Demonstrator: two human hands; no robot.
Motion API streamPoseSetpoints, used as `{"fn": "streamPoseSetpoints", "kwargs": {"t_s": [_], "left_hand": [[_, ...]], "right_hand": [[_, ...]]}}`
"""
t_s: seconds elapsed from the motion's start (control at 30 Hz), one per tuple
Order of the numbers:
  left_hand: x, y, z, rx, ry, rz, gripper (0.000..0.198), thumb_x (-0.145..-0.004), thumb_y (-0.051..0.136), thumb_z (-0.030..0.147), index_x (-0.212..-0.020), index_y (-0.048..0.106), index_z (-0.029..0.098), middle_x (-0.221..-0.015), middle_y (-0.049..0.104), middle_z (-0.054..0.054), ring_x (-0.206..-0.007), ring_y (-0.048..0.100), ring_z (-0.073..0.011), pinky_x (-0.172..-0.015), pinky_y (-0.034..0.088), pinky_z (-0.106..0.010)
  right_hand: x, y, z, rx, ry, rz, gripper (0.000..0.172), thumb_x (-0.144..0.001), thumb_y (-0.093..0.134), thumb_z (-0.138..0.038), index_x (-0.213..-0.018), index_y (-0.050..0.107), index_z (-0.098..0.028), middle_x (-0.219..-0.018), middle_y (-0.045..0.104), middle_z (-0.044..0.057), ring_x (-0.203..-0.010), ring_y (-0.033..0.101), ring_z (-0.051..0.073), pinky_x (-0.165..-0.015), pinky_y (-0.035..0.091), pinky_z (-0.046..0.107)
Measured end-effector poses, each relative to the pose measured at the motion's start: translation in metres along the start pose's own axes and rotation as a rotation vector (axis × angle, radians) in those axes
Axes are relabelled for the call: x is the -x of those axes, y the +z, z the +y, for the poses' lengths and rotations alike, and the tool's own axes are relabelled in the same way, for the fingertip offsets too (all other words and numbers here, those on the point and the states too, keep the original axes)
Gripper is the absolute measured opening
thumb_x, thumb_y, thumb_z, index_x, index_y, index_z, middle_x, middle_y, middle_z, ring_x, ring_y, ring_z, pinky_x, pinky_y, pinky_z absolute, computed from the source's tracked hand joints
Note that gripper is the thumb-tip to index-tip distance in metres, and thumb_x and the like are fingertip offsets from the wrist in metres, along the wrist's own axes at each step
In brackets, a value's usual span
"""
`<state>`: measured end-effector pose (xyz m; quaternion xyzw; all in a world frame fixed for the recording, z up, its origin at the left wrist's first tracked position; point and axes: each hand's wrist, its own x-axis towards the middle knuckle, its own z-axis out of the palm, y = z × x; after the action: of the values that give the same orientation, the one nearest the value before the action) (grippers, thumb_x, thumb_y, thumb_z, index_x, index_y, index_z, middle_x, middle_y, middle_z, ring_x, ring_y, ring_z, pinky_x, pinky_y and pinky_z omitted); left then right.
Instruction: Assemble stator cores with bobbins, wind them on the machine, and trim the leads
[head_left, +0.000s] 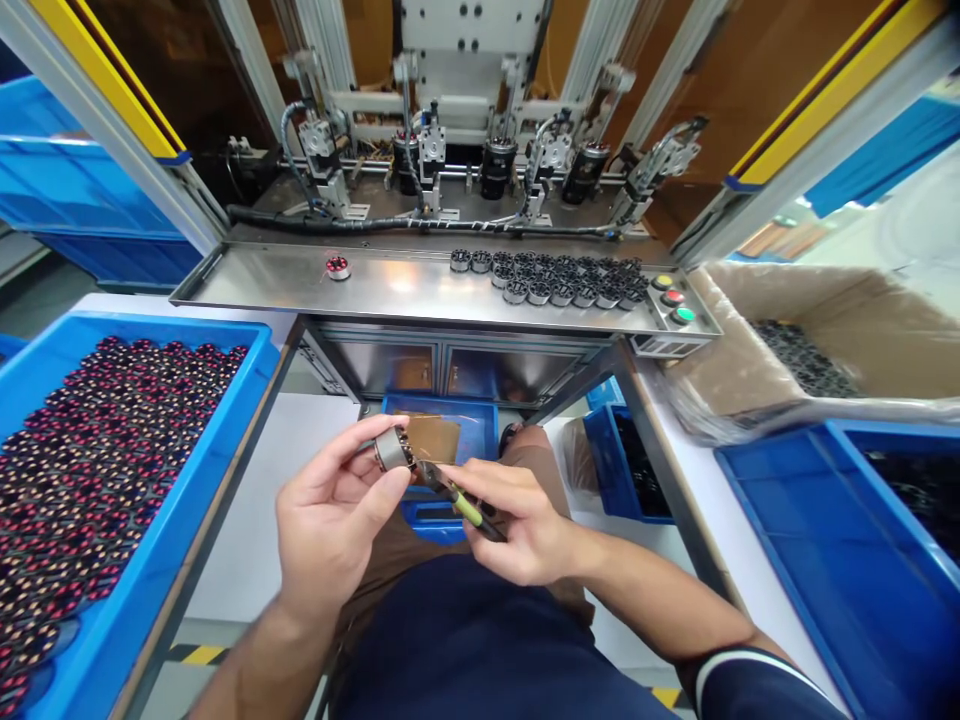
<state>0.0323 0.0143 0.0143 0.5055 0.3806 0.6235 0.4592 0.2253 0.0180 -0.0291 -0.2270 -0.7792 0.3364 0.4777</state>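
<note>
Looks midway on this one! Just nearer than the long stainless-steel tray (262, 278), the left hand (334, 500) pinches a short silver-and-black metal cylinder (389, 450), hints of copper at its slotted end; the right hand (521, 520) wraps green-and-black pliers (468, 509), tips at that end. On the tray, one red-topped silver ring (338, 269) sits left; black rings (561, 280) crowd right, seemingly unworked.

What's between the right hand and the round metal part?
Head view: the pliers, held in the right hand, tips at the round metal part.
</note>
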Motion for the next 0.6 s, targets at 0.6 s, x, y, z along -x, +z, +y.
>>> {"fn": "streamPoseSetpoints", "kwargs": {"t_s": [0.6], "left_hand": [[0.0033,0.0000,-0.0004,-0.018,0.106,0.099,0.018,-0.087,0.065,0.012,-0.099,0.075,0.022,-0.110,0.073,-0.007,-0.107,0.068,-0.0218,-0.088,0.061,-0.034]], "right_hand": [[-0.0028,0.0014,-0.0051,0.001,0.025,-0.057,0.080,-0.071,0.055,-0.006,-0.149,0.041,-0.017,-0.110,0.063,0.013,-0.092,0.060,0.021,-0.081,0.056,0.039]]}}
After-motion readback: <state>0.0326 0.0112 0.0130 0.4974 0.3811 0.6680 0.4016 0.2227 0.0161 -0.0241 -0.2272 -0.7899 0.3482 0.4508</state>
